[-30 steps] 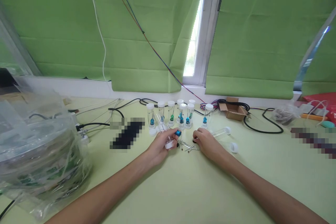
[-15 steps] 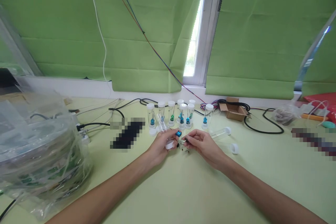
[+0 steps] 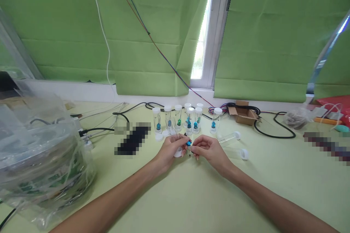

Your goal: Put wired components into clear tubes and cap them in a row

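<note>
My left hand is closed, pinching a small shiny blue part between thumb and finger. In the same hand lies a clear tube with a white cap, partly hidden by the fingers. My right hand touches or nearly touches the blue part from the other side. Its thumb and fingertips are pressed together, and whatever they hold is too small to name. A few tiny dark pieces show under the fingertips. Just beyond stand several capped clear tubes with blue or green figures inside.
Two clear tubes with white ends lie right of my hands. Behind them sit an opened cardboard box and black cables. A plastic-wrapped reel fills the left side, near a blurred dark object.
The blue part has tilted and moved slightly right and down. My right fingertips have come closer to it, and the dark piece seen in them is now mostly hidden.
</note>
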`<control>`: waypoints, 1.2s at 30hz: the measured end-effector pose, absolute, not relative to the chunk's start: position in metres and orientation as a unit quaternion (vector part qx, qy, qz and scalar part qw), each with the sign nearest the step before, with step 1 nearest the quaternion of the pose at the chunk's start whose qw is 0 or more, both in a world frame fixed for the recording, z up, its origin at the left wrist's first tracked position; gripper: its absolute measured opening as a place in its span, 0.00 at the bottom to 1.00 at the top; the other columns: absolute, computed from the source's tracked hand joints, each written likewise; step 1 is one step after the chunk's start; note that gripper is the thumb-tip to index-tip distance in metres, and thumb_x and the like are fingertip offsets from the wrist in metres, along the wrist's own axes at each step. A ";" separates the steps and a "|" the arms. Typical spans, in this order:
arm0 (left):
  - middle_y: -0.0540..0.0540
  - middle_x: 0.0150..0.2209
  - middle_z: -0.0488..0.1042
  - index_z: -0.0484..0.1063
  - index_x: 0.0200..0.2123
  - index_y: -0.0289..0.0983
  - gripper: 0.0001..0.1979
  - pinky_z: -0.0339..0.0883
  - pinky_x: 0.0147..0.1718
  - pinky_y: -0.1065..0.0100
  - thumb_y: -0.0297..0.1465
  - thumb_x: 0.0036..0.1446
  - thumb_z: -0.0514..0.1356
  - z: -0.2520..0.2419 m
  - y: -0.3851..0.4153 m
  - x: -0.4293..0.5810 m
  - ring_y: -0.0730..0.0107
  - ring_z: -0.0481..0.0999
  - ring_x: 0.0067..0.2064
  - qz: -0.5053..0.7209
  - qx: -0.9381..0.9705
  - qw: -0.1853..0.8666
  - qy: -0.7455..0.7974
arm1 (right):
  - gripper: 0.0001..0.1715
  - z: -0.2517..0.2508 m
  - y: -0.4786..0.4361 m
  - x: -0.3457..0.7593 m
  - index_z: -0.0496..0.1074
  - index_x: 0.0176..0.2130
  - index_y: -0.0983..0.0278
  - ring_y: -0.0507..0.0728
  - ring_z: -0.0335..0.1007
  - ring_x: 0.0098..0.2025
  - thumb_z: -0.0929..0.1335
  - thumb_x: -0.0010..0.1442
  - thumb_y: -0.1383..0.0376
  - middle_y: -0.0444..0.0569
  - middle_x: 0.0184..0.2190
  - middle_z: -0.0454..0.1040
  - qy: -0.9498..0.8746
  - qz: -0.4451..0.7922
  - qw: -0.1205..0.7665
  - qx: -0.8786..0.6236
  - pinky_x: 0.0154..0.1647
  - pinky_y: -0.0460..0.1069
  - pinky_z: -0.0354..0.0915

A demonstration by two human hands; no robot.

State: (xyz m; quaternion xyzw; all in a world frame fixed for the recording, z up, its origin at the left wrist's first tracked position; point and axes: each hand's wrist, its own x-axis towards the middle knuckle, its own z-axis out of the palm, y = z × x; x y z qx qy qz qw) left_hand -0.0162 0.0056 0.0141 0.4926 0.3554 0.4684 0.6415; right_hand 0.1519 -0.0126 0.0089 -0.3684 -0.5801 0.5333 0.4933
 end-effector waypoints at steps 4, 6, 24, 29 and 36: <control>0.48 0.22 0.71 0.74 0.27 0.32 0.11 0.54 0.21 0.74 0.36 0.50 0.67 0.014 0.006 -0.017 0.79 0.64 0.20 0.463 0.509 0.632 0.355 | 0.20 0.006 -0.012 0.151 0.71 0.29 0.64 0.51 0.69 0.25 0.78 0.43 0.55 0.44 0.23 0.74 -0.588 0.516 0.506 -0.363 0.27 0.47 0.66; 0.48 0.23 0.71 0.74 0.27 0.32 0.11 0.54 0.21 0.73 0.36 0.51 0.66 0.013 0.006 -0.017 0.78 0.65 0.21 0.463 0.519 0.625 0.355 | 0.20 0.005 -0.012 0.151 0.71 0.29 0.64 0.52 0.69 0.25 0.78 0.44 0.56 0.43 0.23 0.74 -0.595 0.506 0.508 -0.363 0.27 0.47 0.66; 0.49 0.21 0.70 0.74 0.30 0.34 0.11 0.53 0.23 0.72 0.37 0.54 0.64 0.011 0.005 -0.021 0.78 0.64 0.20 0.441 0.568 0.585 0.375 | 0.15 0.003 -0.015 0.154 0.71 0.31 0.62 0.54 0.69 0.26 0.74 0.52 0.55 0.44 0.25 0.74 -0.657 0.397 0.502 -0.399 0.28 0.49 0.66; 0.49 0.21 0.70 0.74 0.29 0.34 0.11 0.53 0.23 0.72 0.37 0.53 0.65 0.012 0.005 -0.021 0.78 0.64 0.20 0.444 0.566 0.590 0.365 | 0.14 0.004 -0.016 0.153 0.70 0.30 0.61 0.54 0.69 0.25 0.74 0.53 0.55 0.43 0.23 0.73 -0.650 0.403 0.507 -0.397 0.28 0.50 0.66; 0.49 0.22 0.71 0.76 0.30 0.34 0.11 0.54 0.22 0.72 0.37 0.51 0.67 0.013 0.005 -0.020 0.77 0.65 0.20 0.453 0.529 0.626 0.351 | 0.16 0.001 -0.013 0.153 0.71 0.30 0.62 0.54 0.69 0.25 0.74 0.52 0.52 0.43 0.23 0.72 -0.621 0.436 0.528 -0.380 0.26 0.49 0.66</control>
